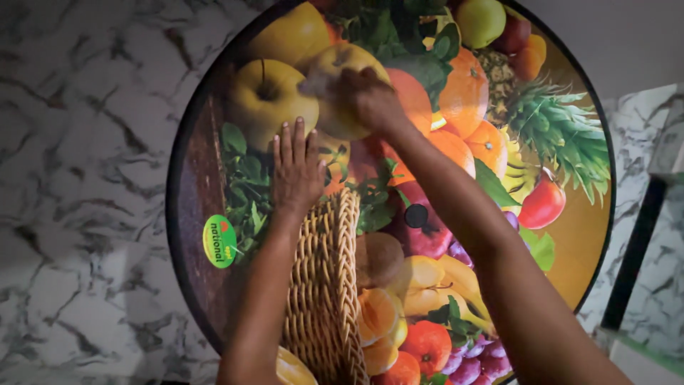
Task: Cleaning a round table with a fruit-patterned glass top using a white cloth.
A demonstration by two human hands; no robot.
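Flooring of white marble with grey veining point(85, 142) surrounded the work area. On it stood a round table with a dark rim and a glossy top printed all over with fruit and leaves point(570, 235); the wicker basket, apples, oranges and pineapple seen were part of that print, not objects. A small black cap point(415, 215) marked the table's centre, and a green oval sticker point(219, 241) lay near the left edge. The left hand point(296, 171) rested flat on the top, fingers extended and close together, holding nothing. The right hand point(370, 100) was further out, pressed down on the printed yellow apples and closed over a small pale cloth or pad point(315, 84); blur prevented identifying the material. That item touched the tabletop, just beyond the left fingertips.
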